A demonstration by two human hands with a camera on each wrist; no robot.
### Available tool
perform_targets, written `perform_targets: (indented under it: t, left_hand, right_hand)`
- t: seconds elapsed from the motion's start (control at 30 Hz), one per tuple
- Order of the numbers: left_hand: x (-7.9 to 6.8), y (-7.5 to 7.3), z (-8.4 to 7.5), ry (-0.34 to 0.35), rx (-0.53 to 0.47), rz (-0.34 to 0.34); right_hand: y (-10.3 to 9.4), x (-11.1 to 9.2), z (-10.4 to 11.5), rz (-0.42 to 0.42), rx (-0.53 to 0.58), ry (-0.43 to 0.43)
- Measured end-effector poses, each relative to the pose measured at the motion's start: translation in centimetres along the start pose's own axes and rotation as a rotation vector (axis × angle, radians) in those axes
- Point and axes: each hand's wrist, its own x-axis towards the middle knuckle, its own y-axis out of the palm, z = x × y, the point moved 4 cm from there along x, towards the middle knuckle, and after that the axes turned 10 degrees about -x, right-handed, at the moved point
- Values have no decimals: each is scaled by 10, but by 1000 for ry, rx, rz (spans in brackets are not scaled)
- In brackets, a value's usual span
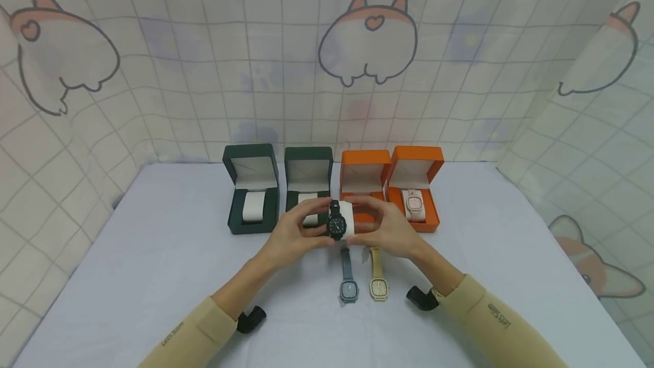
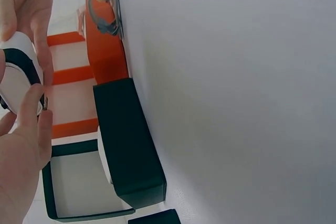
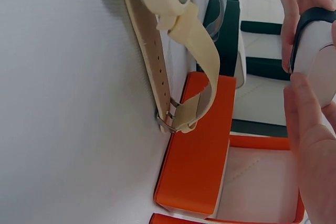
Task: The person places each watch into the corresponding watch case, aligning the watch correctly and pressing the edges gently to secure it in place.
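Note:
Above the boxes, both hands hold a white watch cushion point(image 1: 349, 219) with a black wristwatch point(image 1: 336, 225) strapped around it, dial toward the head camera. My left hand point(image 1: 293, 237) grips the watch side, fingertips at its top and bottom. The right hand point(image 1: 390, 226) grips the cushion from the other side. In the left wrist view the dark strap point(image 2: 23, 62) wraps the white cushion between the fingers. Nearer the person, a blue watch point(image 1: 349, 288) and a yellow watch point(image 1: 378, 287) lie on the table.
Two open green boxes point(image 1: 232, 209) with white cushions stand left of two open orange boxes point(image 1: 435, 214) at the table's back. The rightmost holds a pink watch point(image 1: 414, 204); the other orange box is partly hidden behind the right hand. A patterned cloth point(image 1: 296, 72) hangs behind.

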Motion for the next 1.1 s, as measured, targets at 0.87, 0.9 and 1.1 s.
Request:
perform_targets:
  t: [0.87, 0.9, 1.1]
  left_hand:
    - [3, 3, 0, 20, -68, -29]
    - [3, 3, 0, 21, -68, -31]
    - [3, 5, -2, -13, -51, -51]
  right_hand:
    - [0, 1, -4, -31, 49, 14]
    - [0, 1, -4, -36, 47, 12]
    - [1, -1, -5, -52, 35, 16]
